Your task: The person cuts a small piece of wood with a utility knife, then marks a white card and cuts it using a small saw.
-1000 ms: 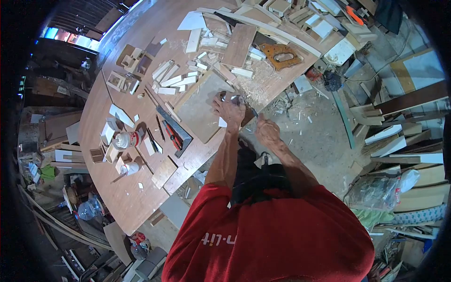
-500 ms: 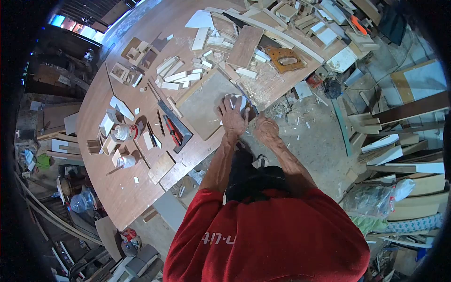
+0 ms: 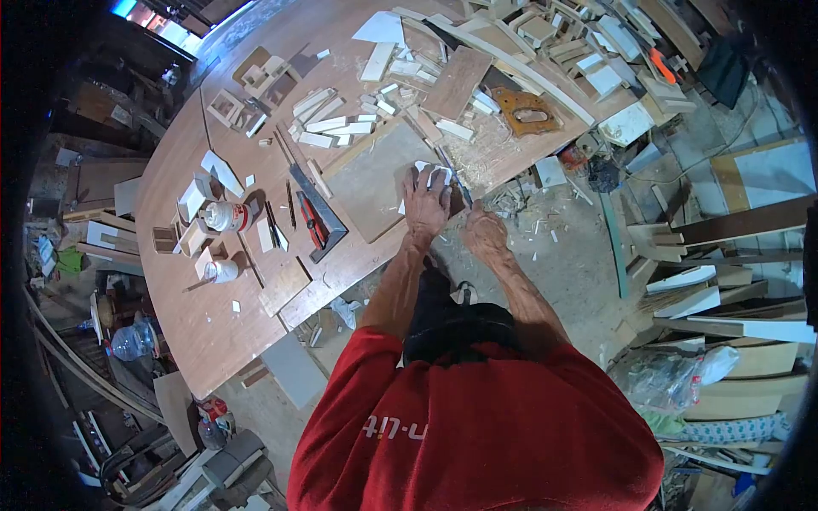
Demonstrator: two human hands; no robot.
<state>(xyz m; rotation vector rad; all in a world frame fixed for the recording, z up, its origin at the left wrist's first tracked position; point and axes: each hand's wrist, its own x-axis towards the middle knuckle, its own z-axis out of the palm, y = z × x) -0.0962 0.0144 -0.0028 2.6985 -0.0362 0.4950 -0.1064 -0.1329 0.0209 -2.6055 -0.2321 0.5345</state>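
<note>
1. The left hand (image 3: 428,204) lies palm down near the table's edge, its fingers stretched out and slightly parted over a white piece (image 3: 435,166); whether the thumb grips it from below, I cannot tell.
2. The white piece sits at the corner of a flat board (image 3: 371,183), mostly covered by the fingers.
3. The right hand (image 3: 486,232) is just beyond the table's edge, closed around the near end of a thin tool (image 3: 455,173). Its handle is hidden in the fist, and its exact kind is unclear.
4. The tool slants away from the fist, just beside the white piece.
5. Shavings (image 3: 480,166) lie on the table (image 3: 217,341) to the right of the tool.
6. Beyond the board are small wood blocks (image 3: 328,126) and a saw with a brown handle (image 3: 507,104).
7. Left of the board, red-handled pliers (image 3: 314,228) rest beside a dark metal square (image 3: 334,232); farther left stands a white bottle (image 3: 223,216).
</note>
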